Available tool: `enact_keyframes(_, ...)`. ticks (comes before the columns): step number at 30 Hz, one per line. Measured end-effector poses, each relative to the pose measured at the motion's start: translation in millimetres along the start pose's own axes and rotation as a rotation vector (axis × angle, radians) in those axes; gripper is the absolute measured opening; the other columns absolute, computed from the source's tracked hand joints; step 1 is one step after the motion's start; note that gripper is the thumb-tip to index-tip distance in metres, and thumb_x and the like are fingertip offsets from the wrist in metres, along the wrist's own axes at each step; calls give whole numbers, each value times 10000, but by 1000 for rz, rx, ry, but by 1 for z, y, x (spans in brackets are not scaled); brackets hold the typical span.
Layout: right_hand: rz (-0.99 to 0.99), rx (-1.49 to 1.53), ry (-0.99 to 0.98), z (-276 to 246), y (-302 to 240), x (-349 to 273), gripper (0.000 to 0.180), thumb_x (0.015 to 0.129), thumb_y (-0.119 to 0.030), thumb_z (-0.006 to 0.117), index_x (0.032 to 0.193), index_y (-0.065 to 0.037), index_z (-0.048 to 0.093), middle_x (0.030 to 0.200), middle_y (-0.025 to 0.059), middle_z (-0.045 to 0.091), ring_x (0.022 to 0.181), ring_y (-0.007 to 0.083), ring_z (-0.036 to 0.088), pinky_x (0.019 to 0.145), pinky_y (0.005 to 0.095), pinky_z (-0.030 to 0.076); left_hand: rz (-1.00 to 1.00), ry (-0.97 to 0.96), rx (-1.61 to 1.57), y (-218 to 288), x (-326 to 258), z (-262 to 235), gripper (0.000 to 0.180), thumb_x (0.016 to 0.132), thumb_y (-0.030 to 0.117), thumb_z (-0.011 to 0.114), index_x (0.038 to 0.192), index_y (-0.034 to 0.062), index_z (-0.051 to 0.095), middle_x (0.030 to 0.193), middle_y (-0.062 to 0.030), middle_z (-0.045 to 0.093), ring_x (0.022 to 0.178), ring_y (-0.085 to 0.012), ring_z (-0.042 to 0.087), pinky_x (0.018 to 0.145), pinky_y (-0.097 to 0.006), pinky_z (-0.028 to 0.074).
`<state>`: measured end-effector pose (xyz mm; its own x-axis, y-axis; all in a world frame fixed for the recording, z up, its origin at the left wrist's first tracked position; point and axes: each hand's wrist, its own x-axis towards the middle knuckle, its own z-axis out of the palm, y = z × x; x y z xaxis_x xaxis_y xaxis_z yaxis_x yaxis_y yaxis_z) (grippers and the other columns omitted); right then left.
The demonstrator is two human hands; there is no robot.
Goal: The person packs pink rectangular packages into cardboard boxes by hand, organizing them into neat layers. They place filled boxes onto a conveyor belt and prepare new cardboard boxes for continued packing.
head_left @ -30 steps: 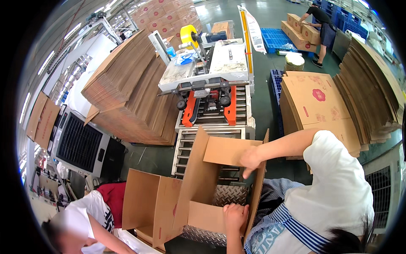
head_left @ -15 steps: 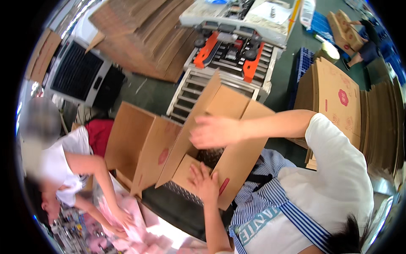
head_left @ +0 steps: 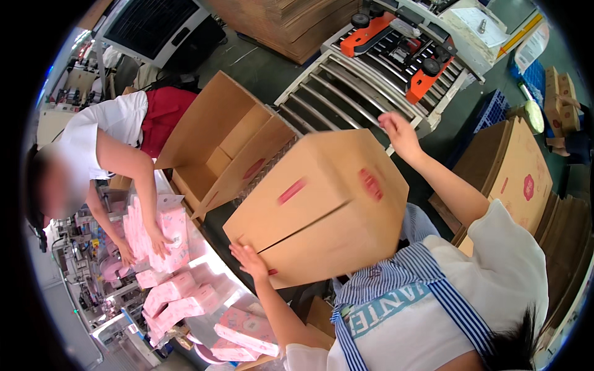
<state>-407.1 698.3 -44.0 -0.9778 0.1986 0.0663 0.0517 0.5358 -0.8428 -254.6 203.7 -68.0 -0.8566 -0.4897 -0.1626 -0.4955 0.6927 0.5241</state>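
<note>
A brown cardboard box with red printed marks lies tilted in front of my body, its two long flaps meeting along a dark seam. Against its near-left corner rests my left hand, fingers extended over the cardboard. My right hand is raised just beyond the box's far-right corner, fingers loosely bent and nothing visible in them. Whether that hand touches the corner I cannot tell. To the left of this box stands a second cardboard box, its top open.
A co-worker's hands rest on pink packs at the left; more pink packs lie on the table. Beyond my box runs a roller conveyor with an orange-sided machine. Flattened cartons stack at the right.
The box has been turned over, from open flaps and a visible interior to a seamed face. My right hand has moved from over the opening to the far-right corner. The view has shifted.
</note>
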Motion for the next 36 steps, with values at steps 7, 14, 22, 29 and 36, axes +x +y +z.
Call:
enact_keyframes(7, 437, 253, -601, -50, 57, -28, 379, 900, -350, 544, 976, 9, 642, 892, 45, 666, 844, 130, 612, 758, 289, 482, -580, -368, -1190, -16, -19, 49, 658, 933, 565, 348, 1314, 37, 445, 1204, -126, 568, 1088, -260, 555, 888, -386, 494)
enact_keyframes(14, 235, 342, -295, -58, -104, -25, 302, 894, -303, 558, 943, -15, 635, 793, 29, 647, 780, 119, 611, 718, 277, 507, -36, -314, -814, 68, -40, 76, 668, 945, 252, 506, 1461, 34, 142, 1494, -117, 237, 1356, -239, 265, 1087, -335, 236)
enact_keyframes(22, -469, -825, -59, -4, -103, -46, 757, 717, -241, 743, 1361, -131, 361, 1387, 133, 345, 1209, 314, 440, 1007, 544, 294, -184, -472, -1081, 42, -66, -50, 748, 910, 602, 373, 1392, 33, 318, 1394, -115, 403, 1287, -239, 383, 1044, -383, 313)
enact_keyframes(29, 167, -474, -541, -11, -2, -41, 561, 815, -236, 613, 1308, -54, 415, 1031, 197, 612, 944, 366, 594, 809, 431, 472, -133, -84, -416, 34, -84, 3, 449, 832, -20, 593, 1257, 1, 450, 1136, -81, 591, 1021, -194, 565, 912, -301, 423)
enact_keyframes(36, 241, -329, -561, -3, -22, -43, 374, 821, -255, 592, 1125, -39, 594, 992, 186, 648, 945, 328, 615, 797, 380, 473, -434, -165, -833, -81, -38, -27, 356, 852, 59, 617, 1183, -22, 515, 1086, -97, 609, 974, -189, 586, 843, -303, 464)
